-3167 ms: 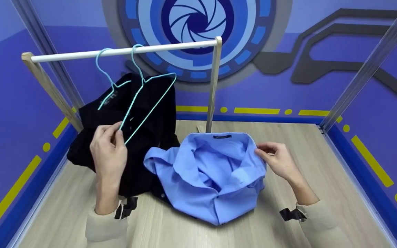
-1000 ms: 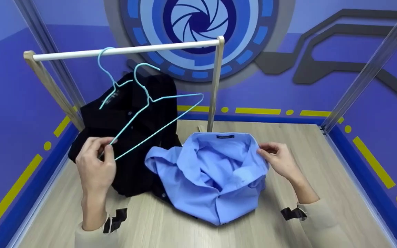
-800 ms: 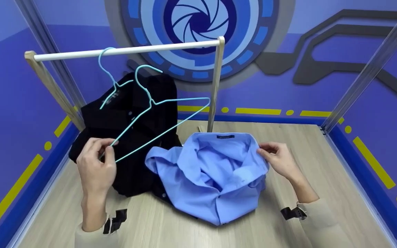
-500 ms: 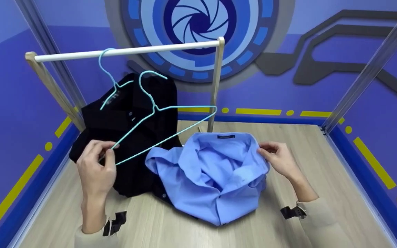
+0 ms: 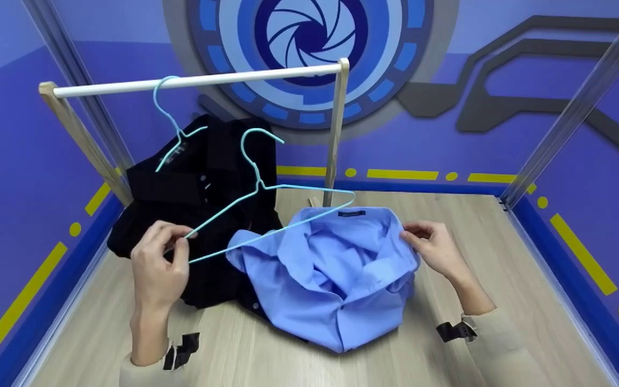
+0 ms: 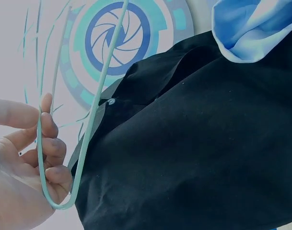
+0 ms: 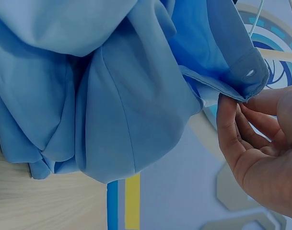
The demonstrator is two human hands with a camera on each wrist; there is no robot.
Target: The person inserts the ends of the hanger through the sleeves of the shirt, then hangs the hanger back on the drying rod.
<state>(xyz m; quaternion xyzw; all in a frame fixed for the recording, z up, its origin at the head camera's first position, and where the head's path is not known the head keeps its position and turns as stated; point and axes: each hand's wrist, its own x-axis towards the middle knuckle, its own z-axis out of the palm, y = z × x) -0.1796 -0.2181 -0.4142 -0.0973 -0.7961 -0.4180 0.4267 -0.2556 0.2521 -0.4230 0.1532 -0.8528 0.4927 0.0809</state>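
Observation:
A turquoise wire hanger [image 5: 260, 185] is pinched near its left end by my left hand [image 5: 159, 263]. Its hook points up and to the right, clear of the rail, and its far end reaches over the open neck of a light blue shirt [image 5: 366, 306]. In the left wrist view, the rounded hanger end [image 6: 85, 143] loops beside my fingers. My right hand [image 5: 438, 252] pinches the right edge of the shirt's collar, where a label shows inside the neck. The right wrist view has thumb and fingertip on a corner with a buttonhole [image 7: 250, 73].
A small clothes rack with a white rail [image 5: 256, 77] and wooden legs stands at the back left. A second turquoise hanger [image 5: 180, 133] hangs there inside a black shirt [image 5: 175, 188], which spreads partly beneath the blue one. Blue-purple walls surround the wooden tabletop [image 5: 460, 226].
The hanger has come off the rail. My left hand has lowered it and brought its far end rightward over the blue shirt. My right hand has stayed at the collar.

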